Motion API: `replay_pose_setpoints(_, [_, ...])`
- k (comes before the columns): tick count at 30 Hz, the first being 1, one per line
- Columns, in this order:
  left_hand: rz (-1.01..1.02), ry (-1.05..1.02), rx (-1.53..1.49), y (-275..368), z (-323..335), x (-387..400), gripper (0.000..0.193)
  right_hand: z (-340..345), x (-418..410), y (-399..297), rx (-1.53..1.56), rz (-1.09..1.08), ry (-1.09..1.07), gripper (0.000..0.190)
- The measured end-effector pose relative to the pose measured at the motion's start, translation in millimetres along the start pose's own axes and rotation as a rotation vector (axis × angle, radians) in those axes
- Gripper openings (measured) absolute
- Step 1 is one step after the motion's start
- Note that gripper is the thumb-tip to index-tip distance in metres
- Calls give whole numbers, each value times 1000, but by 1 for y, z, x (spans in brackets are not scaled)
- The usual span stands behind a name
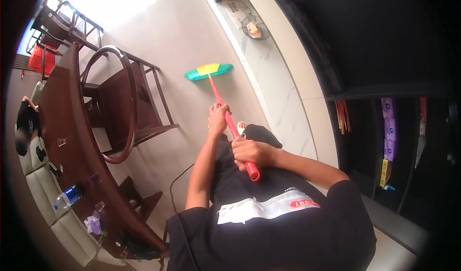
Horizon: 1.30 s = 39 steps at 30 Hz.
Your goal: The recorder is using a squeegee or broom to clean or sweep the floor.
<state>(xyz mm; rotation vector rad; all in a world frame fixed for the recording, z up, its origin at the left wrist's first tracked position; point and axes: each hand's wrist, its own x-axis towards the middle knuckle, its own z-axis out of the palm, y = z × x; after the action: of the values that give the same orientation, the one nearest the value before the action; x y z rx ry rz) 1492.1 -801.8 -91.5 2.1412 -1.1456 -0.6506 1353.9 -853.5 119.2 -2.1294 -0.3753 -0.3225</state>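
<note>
A broom's red handle point(232, 125) runs from close to my body out over the tiled floor. My left hand point(218, 118) grips the handle partway down, while my right hand point(254, 153) is wrapped around it near its open top end. Out ahead, the broom head point(209, 71), with green bristles and a yellow middle section, rests on the floor and looks slightly blurred. It lies between a dark wooden chair and a white marble-look ledge.
The wooden chair point(119, 101) stands at the left beside a long dark wooden table point(65, 116) holding a plastic bottle point(68, 196). A person point(28, 121) is on the pale sofa point(43, 184) beyond. Right, the ledge point(275, 80) bears a wire basket point(255, 28); dark shelves point(363, 137) adjoin it.
</note>
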Motion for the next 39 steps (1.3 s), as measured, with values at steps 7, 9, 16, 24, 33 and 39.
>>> replay_pose_setpoints(7, [-198,2,64,-25,-36,71,34,23,24,55,-64,7,29,22])
replay_pose_setpoints(9, [-104,33,118,-14,-58,79,36,-8,39,41,-81,27,143,21])
replay_pose_setpoints(16, [56,87,-34,45,-70,68,11,-67,47,19,157,-54,256,28])
replay_pose_setpoints(24, [-71,-135,45,31,-49,139,16,-89,40,110,107,-145,173,28])
replay_pose_setpoints(33, [149,296,52,22,-103,258,9,-164,142,146,135,-137,408,25])
replay_pose_setpoints(39, [171,459,-201,125,-146,270,28,-279,194,93,224,-107,404,28])
